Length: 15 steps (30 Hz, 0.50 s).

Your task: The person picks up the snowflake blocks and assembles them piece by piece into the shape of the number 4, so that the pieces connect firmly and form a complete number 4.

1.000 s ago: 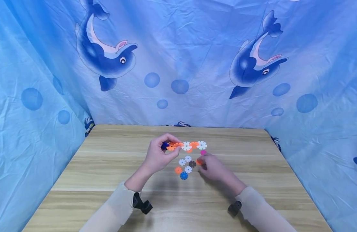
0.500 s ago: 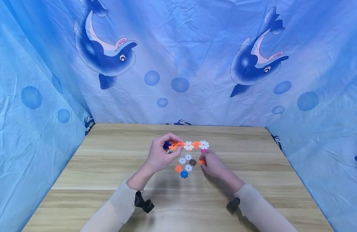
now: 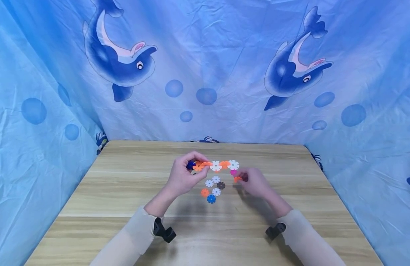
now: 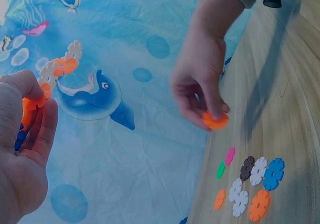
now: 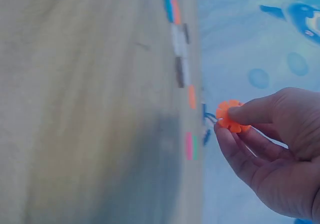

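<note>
My left hand (image 3: 184, 178) pinches a chain of interlocked snowflake discs (image 3: 216, 166) between thumb and fingers, holding it above the table. The chain runs to the right in the head view: dark blue at the palm, then orange, white, orange and a white disc at the free end. Between thumb and fingertips of my right hand (image 3: 257, 183) is a single orange snowflake disc (image 5: 229, 115), raised off the tabletop. That disc stays apart from the chain, below and right of its white end in the head view. My left fingers cover part of the chain.
Several loose snowflake discs lie on the wooden table (image 3: 131, 207) under the hands: a blue disc (image 3: 211, 199), a brown disc (image 3: 221, 185), white and orange ones, a pink disc (image 4: 230, 156) and a green disc (image 4: 220, 170). A dolphin-printed curtain (image 3: 205, 59) surrounds the table.
My right hand has picked up the orange disc from beside the brown one and moved up and right with it. The left hand keeps its grip on the chain, nearly still.
</note>
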{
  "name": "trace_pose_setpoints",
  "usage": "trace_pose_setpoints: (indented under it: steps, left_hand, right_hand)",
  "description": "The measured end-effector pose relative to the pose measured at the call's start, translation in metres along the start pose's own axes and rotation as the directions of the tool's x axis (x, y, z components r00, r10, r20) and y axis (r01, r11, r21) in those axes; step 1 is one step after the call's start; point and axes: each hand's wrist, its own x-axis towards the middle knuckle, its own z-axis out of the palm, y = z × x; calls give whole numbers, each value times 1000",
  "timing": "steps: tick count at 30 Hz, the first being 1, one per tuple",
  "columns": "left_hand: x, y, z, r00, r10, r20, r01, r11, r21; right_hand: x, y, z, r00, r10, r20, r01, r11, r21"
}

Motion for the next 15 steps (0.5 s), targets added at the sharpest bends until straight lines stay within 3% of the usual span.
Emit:
trace_pose_setpoints:
  steps: [9,15]
  left_hand:
    - [1,0,-2,1000,16,-6,-16,1000,4]
    - [2,-1,-3,1000,10,-10,-10,1000,8]
  right_hand:
    - [-11,-28,-31,989,-29,-146,37,998,51]
    - [-19,-49,-49,952,-78,-295,134,976,173]
